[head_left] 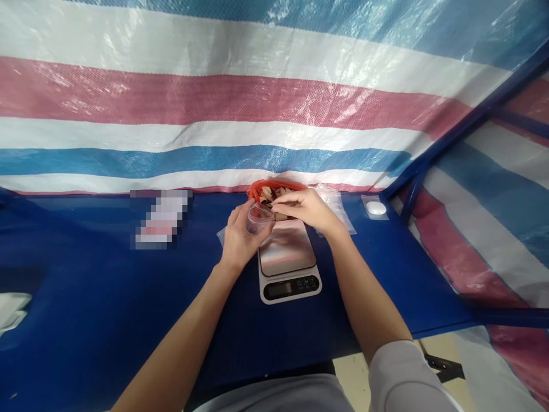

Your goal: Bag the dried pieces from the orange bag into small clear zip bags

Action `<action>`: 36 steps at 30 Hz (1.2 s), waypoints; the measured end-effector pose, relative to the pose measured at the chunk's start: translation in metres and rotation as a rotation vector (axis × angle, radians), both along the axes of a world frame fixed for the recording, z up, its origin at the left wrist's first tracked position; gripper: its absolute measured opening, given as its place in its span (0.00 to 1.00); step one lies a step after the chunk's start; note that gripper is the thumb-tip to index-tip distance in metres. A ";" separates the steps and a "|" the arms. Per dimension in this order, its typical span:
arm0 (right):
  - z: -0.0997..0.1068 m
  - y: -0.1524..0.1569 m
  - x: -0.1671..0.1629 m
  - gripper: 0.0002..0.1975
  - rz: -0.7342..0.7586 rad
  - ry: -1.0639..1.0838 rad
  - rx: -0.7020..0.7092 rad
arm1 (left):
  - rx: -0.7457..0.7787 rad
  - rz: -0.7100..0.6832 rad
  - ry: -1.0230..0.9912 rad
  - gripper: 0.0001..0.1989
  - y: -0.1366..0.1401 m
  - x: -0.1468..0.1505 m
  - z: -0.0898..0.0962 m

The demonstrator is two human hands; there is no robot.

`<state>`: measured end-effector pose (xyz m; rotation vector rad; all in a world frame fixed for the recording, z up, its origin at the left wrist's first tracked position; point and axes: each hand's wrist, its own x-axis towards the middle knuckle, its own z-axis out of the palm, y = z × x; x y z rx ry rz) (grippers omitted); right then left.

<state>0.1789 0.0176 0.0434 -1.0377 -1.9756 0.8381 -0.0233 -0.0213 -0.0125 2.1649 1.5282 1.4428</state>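
Note:
My left hand (240, 234) is curled around a small clear plastic bag (258, 214), its mouth held in a rounded opening. The fingers of my right hand (306, 209) are pressed together at the bag's right rim; what lies in them, if anything, is too small to make out. Just behind both hands, an orange-red plastic bag (257, 186) stands open with pale and brown dried pieces (268, 194) inside. Below the hands sits a white kitchen scale (266, 280) with a shiny metal plate (287, 252), and nothing rests on the plate's visible part.
Clear plastic bags (334, 206) lie right of my right hand. A white oval object (376, 208) rests on a clear packet farther right. A blurred-out item (160, 220) lies left on the blue table (171, 297). A white object (12, 312) is at the left edge. Striped sheeting (214, 97) hangs behind.

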 end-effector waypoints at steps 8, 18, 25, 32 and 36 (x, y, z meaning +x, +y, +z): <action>0.009 0.011 0.039 0.10 -0.169 -0.163 0.077 | 0.062 0.028 -0.078 0.28 0.014 -0.002 0.015; 0.007 0.017 0.057 0.12 -0.134 -0.254 -0.004 | 0.034 -0.046 -0.079 0.29 0.018 0.005 -0.002; 0.023 0.009 0.042 0.10 -0.105 -0.644 -0.099 | 0.026 -0.066 -0.052 0.28 0.012 0.007 -0.002; 0.021 0.009 0.026 0.12 -0.192 -0.889 -0.190 | 0.011 -0.078 -0.039 0.28 0.010 0.005 -0.004; 0.014 0.013 0.030 0.08 -0.157 -0.826 -0.158 | -0.001 -0.065 -0.042 0.28 0.010 0.005 -0.005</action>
